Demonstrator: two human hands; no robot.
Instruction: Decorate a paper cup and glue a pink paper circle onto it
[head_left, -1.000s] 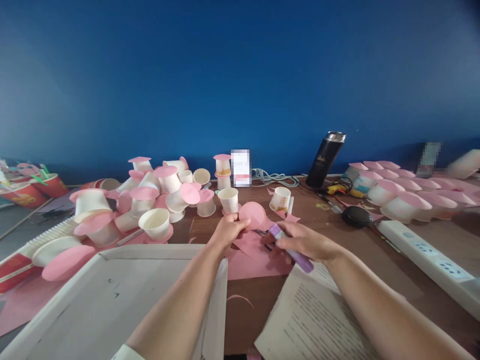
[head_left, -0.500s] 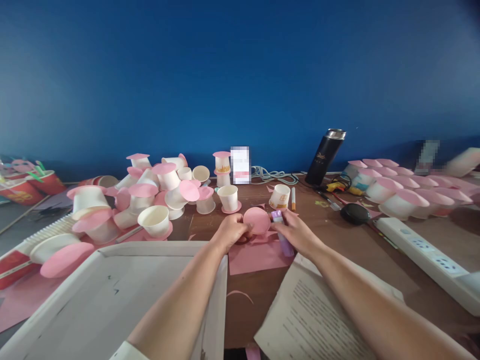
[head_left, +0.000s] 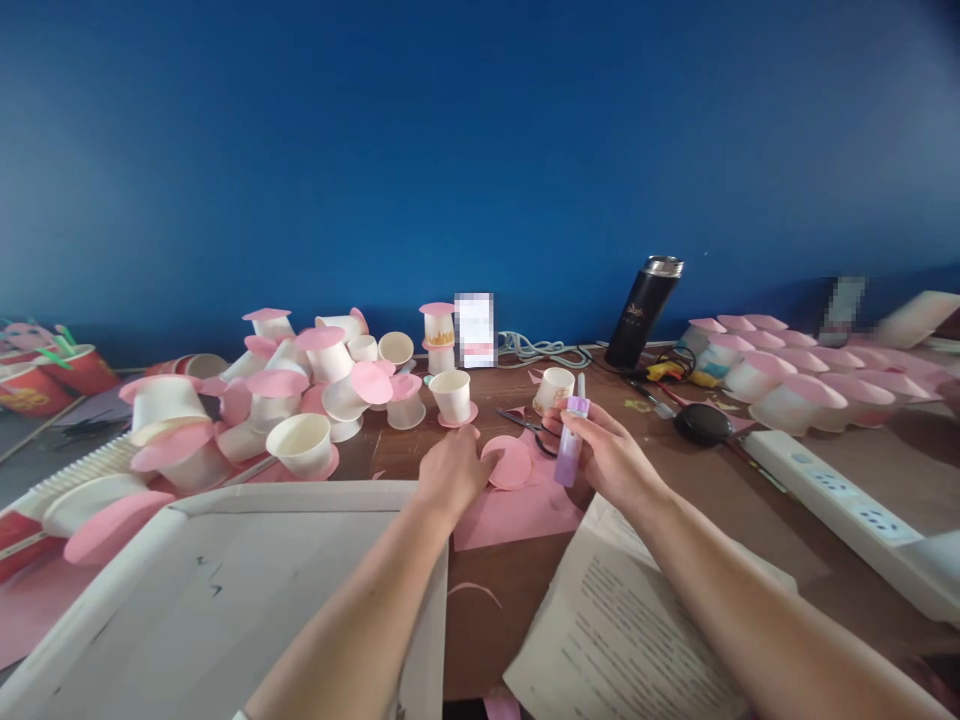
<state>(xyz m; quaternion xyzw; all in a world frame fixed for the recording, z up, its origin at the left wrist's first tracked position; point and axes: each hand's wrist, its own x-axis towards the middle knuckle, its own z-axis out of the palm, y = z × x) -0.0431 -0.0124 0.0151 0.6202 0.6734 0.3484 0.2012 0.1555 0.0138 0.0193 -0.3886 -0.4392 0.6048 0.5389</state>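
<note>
My left hand [head_left: 454, 468] has its fingertips on the left edge of a pink paper circle [head_left: 509, 463], pinching it above a pink paper sheet [head_left: 517, 520]. In my right hand [head_left: 611, 455] is a purple glue stick [head_left: 569, 455], held nearly upright just right of the circle. Behind the circle lies a pair of scissors [head_left: 531, 424], partly covered by the right hand and glue stick. A white paper cup [head_left: 452, 397] stands on a pink circle beyond my left hand. Another printed paper cup [head_left: 556, 388] stands behind my right hand.
Many paper cups with pink circles [head_left: 277, 385] crowd the left; rows of more [head_left: 795, 375] stand at right. A white tray [head_left: 300, 492] fills the lower left. A printed page [head_left: 600, 620], power strip [head_left: 847, 520], black mouse [head_left: 703, 425] and black flask [head_left: 645, 310] are on the table.
The pink circle has come down and left slightly with my left hand. My right hand has drawn away from it, bringing the glue stick more upright. The scissors have come into sight.
</note>
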